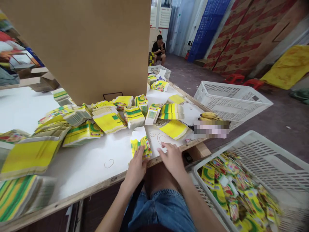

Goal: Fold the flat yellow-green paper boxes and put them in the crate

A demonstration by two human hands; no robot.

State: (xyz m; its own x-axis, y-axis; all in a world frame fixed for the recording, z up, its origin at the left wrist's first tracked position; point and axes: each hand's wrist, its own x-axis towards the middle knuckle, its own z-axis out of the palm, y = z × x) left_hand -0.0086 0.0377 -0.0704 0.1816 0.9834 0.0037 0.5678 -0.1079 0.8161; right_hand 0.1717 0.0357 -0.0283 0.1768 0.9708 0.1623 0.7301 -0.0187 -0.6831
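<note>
On the white table (96, 161), near its front edge, lies a small pile of yellow-green printed packets (147, 144) with a white piece (138, 132) at its back. My left hand (136, 166) rests on these packets, fingers stretched out and lying over them; its underside is hidden. To the right, my right hand (173, 158) hovers by the table edge with fingers apart and nothing in them. Rubber bands (161, 138) lie on the tabletop just beyond it. Behind the pile stand bundles of yellow packets (134, 116), and a flat yellow stack (174, 129) lies to their right.
A tall cardboard box (101, 48) stands at the back. More packet bundles (29, 154) spread along the left. At right, a white crate (251, 135) holds loose packets, with another crate (231, 96) beyond. Bananas (209, 116) lie at the table corner. A person (158, 48) sits far back.
</note>
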